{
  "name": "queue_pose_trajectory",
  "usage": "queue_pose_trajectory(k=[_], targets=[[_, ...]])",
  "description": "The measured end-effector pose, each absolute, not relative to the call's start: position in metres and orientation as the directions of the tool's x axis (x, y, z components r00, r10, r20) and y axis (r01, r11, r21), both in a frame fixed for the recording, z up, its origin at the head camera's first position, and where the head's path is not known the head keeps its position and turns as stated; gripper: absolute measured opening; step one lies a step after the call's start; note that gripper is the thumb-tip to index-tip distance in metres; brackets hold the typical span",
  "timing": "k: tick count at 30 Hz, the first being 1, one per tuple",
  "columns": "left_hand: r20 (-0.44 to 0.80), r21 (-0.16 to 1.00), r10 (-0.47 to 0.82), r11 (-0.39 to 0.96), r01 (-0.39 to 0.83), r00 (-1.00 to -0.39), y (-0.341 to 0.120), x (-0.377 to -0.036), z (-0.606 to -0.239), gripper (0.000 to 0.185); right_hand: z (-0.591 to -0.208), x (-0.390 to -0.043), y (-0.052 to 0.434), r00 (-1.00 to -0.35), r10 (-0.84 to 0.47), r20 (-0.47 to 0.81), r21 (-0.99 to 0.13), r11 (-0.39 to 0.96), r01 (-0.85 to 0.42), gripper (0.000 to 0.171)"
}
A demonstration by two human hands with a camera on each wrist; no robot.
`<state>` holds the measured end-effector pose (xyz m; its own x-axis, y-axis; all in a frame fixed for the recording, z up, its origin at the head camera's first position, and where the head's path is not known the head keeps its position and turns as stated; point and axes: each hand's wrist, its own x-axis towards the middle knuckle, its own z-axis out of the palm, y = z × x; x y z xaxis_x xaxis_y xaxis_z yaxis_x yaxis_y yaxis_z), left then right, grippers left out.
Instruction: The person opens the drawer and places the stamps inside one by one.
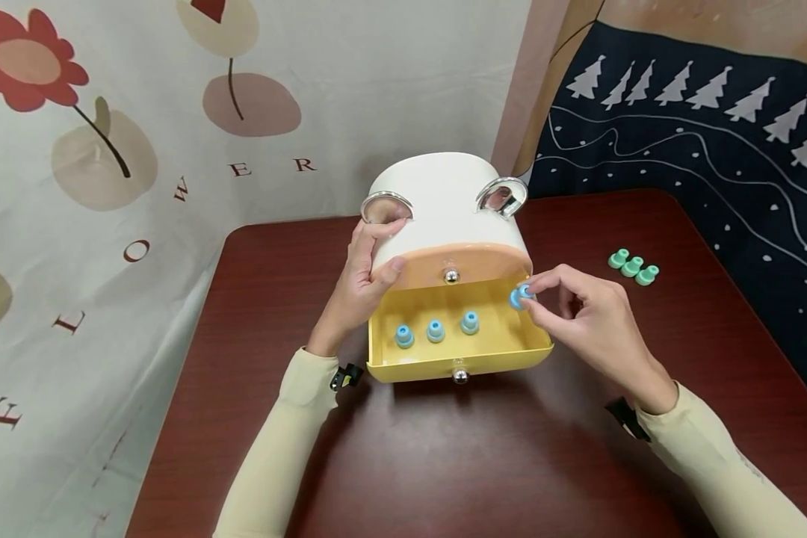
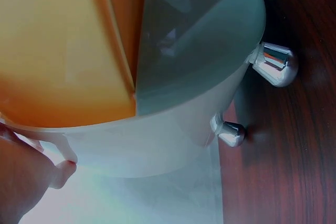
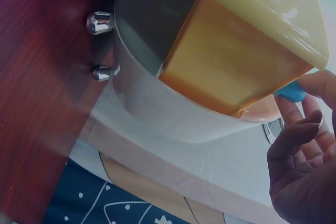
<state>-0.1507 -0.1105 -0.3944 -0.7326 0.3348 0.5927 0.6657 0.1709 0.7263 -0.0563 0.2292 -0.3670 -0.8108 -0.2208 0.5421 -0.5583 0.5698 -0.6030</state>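
Observation:
A white drawer box (image 1: 444, 179) with silver ring-shaped ears stands on the table, its orange upper drawer (image 1: 417, 270) closed and its yellow lower drawer (image 1: 511, 359) pulled out. My left hand (image 1: 358, 288) grips the box's left side, thumb at the orange front and fingers over the white top. Between thumb and fingertips, my right hand (image 1: 588, 310) pinches a small blue stepped plug (image 1: 516, 299) at the yellow drawer's right wall. Three similar plugs stand upright in a loose row inside that drawer: a left one (image 1: 404, 336), a middle one (image 1: 435, 331) and a right one (image 1: 470, 323).
Three green stepped plugs (image 1: 632, 266) stand close together on the dark red table (image 1: 471, 463), right of the box. Silver knobs (image 1: 460, 376) stick out from the drawer fronts. Behind the table hang a flower-print cloth (image 1: 376, 82) and a dark tree-patterned cloth (image 1: 679, 149).

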Motion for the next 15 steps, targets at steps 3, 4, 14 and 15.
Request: queue_pose_trajectory(k=[3, 4, 14, 15], targets=[[0.591, 0.731, 0.337, 0.161, 0.663, -0.733, -0.111, -0.150, -0.394, 0.056, -0.368, -0.059, 0.226, -0.825, -0.261, 0.501, -0.591, 0.594, -0.547, 0.029], [0.596, 0.729, 0.336, 0.154, 0.667, -0.730, -0.112, -0.150, -0.394, 0.056, -0.368, -0.060, 0.225, -0.829, -0.277, 0.486, -0.583, 0.603, -0.544, 0.028], [0.592, 0.725, 0.338, 0.172, 0.667, -0.731, -0.111, -0.151, -0.393, 0.051, -0.365, -0.074, 0.215, -0.859, -0.388, 0.333, -0.515, 0.688, -0.511, 0.021], [0.592, 0.724, 0.338, 0.176, 0.667, -0.731, -0.111, -0.150, -0.394, 0.051, -0.364, -0.075, 0.215, -0.862, -0.396, 0.317, -0.510, 0.695, -0.507, 0.021]])
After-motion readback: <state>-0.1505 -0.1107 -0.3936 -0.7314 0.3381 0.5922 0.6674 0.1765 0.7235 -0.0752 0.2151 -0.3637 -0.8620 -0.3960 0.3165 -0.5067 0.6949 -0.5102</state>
